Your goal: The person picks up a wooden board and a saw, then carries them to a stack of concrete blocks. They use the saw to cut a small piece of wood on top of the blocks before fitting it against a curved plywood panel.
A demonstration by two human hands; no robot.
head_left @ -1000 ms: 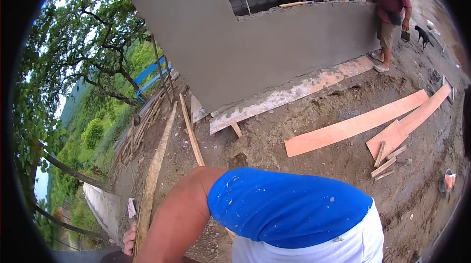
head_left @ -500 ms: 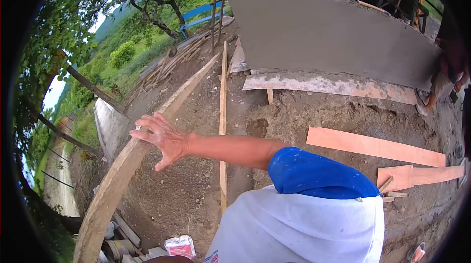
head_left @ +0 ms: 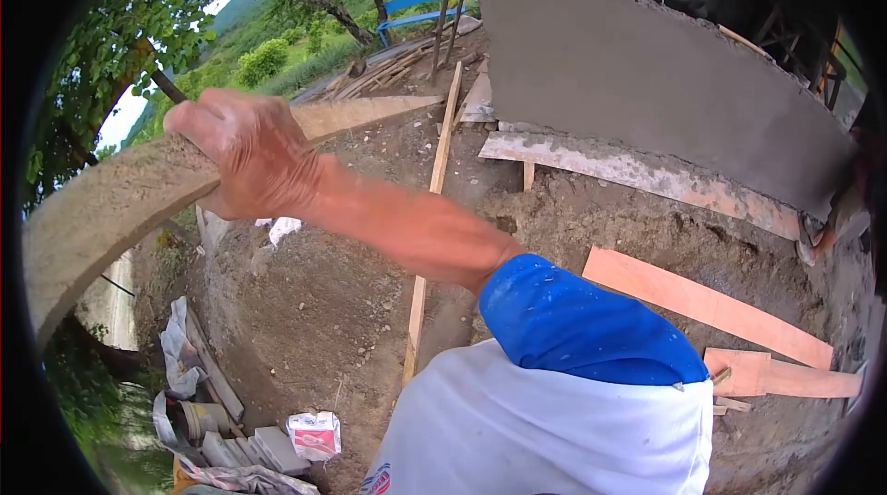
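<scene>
My right hand (head_left: 248, 151) is closed around a long wooden board (head_left: 115, 204), with the fingers wrapped over its upper edge. The back of the hand and the knuckles face me; the fingertips are mostly hidden. From the lower left the board rises past the hand, and its far end narrows toward the middle of the view. It looks strongly curved, perhaps from the lens. Beneath my outstretched forearm, a thin wooden strip (head_left: 442, 158) lies along the dirt. My left hand is out of view.
A grey plastered wall (head_left: 637, 79) stands at upper right, with a person's leg (head_left: 822, 236) beside it. Flat orange-brown planks (head_left: 702, 305) lie on the right. At lower left are a bucket (head_left: 205, 419), blocks (head_left: 277, 449) and a red-and-white bag (head_left: 314, 437). A blue bench (head_left: 416, 7) is farther back.
My right hand has gone from spread fingers resting on the board to a closed grip. The board's near part has come up and swung left, nearer the camera.
</scene>
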